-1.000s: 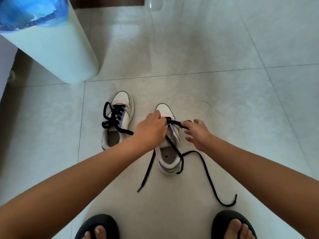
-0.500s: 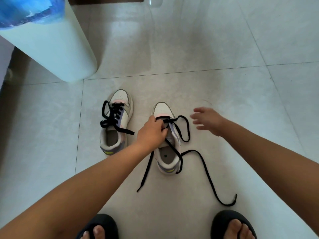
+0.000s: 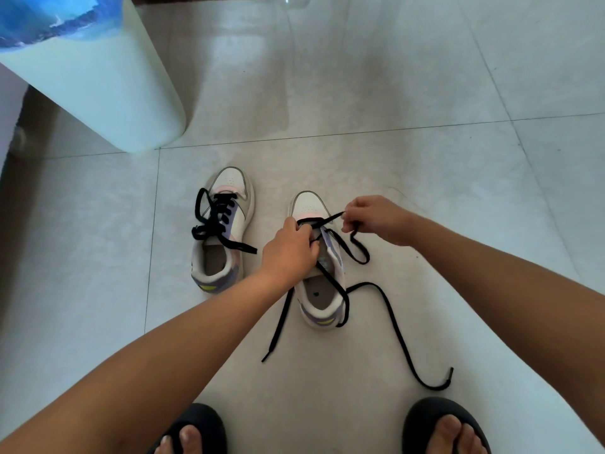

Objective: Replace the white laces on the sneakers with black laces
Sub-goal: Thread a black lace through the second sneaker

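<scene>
Two white sneakers stand side by side on the tiled floor. The left sneaker (image 3: 226, 231) carries a black lace through its eyelets, its ends loose. On the right sneaker (image 3: 322, 286) a black lace (image 3: 393, 319) runs only through the front eyelets; its long ends trail over the floor towards me. My left hand (image 3: 288, 250) grips the tongue and upper of the right sneaker. My right hand (image 3: 376, 217) pinches the lace just right of the toe and holds that stretch taut. No white lace is in view.
A tall pale cylinder with a blue top (image 3: 88, 67) stands at the back left. My feet in black sandals (image 3: 193, 434) (image 3: 448, 427) are at the bottom edge. Light floor tiles (image 3: 458, 178) surround the shoes.
My right hand, open above the floor half a second ago, has come back to the sneaker and taken hold of the lace, pulling it taut. My left hand has stayed on the shoe.
</scene>
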